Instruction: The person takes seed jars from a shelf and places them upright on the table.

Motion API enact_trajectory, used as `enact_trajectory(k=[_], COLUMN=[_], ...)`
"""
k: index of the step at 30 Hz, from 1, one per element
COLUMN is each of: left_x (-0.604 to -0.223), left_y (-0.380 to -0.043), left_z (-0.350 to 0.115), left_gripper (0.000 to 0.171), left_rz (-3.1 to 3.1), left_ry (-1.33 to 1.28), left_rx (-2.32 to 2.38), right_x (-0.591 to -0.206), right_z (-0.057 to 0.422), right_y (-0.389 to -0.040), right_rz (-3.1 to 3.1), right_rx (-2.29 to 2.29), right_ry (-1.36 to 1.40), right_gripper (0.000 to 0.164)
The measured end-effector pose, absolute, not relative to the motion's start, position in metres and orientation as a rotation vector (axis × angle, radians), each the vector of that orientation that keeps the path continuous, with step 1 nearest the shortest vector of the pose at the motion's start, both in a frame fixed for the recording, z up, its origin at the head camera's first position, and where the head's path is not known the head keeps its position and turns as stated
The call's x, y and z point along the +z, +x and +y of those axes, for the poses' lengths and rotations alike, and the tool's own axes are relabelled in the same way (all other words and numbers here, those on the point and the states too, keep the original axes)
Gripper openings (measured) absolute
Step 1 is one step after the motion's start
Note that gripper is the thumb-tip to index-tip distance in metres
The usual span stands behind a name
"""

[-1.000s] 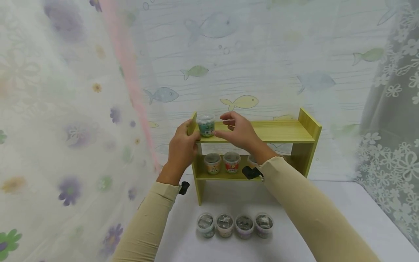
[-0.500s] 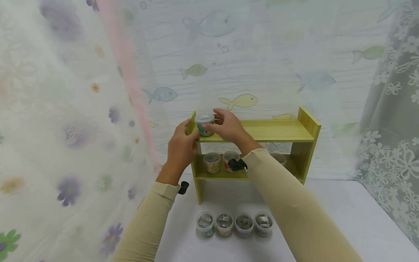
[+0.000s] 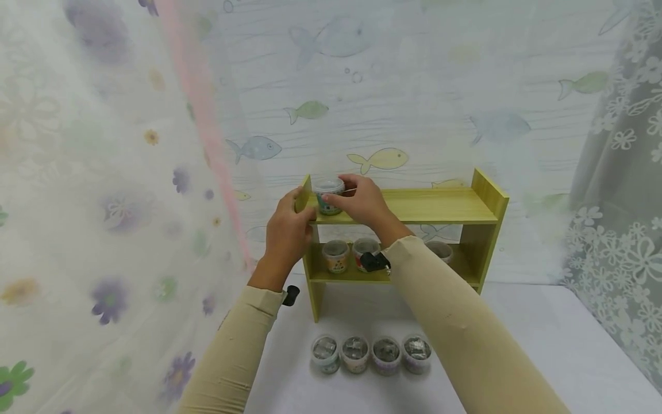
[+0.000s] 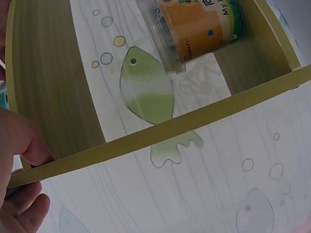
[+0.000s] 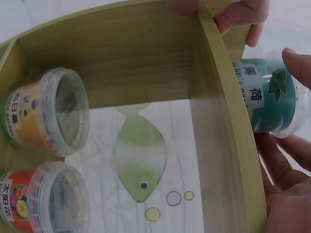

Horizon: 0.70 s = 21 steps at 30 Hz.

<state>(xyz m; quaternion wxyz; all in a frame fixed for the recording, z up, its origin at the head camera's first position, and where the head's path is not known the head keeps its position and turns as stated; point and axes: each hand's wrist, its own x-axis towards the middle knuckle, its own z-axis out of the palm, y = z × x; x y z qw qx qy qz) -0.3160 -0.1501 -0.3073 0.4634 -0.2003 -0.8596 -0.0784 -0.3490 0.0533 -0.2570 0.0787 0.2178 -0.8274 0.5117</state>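
Shelf top (image 3: 439,207) has room R of teal cup (image 5: 272,97), R fingers (image 5: 277,160) gripping it, L fingers (image 4: 29,209) pinching shelf's L edge (image 4: 97,155).

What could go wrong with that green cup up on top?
The green cup stands near the front edge of the top shelf, so if the right hand bumps it, it might fall, perhaps onto the row of cups below.

The left hand grips the side panel; a hard tug could maybe shake everything standing on the shelves.
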Motion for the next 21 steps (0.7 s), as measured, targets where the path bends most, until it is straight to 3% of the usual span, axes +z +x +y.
enact_trajectory(k=[11,21], left_x=[-0.3087,-0.3087], left_y=[-0.3163,-0.3183], left_z=[-0.1493,-0.1512], left_gripper=[0.015,0.015], left_rz=[-2.112,-2.115], left_ry=[-0.507,-0.495], left_rx=[-0.183,-0.201], right_x=[-0.2558,-0.2522], right_z=[0.0562,0.0557], right_y=[-0.3494,-0.3503], right_rz=[-2.53,-2.527], right_rx=[1.495,1.473], right_ry=[0.618,0.641], right_gripper=[0.092,0.082])
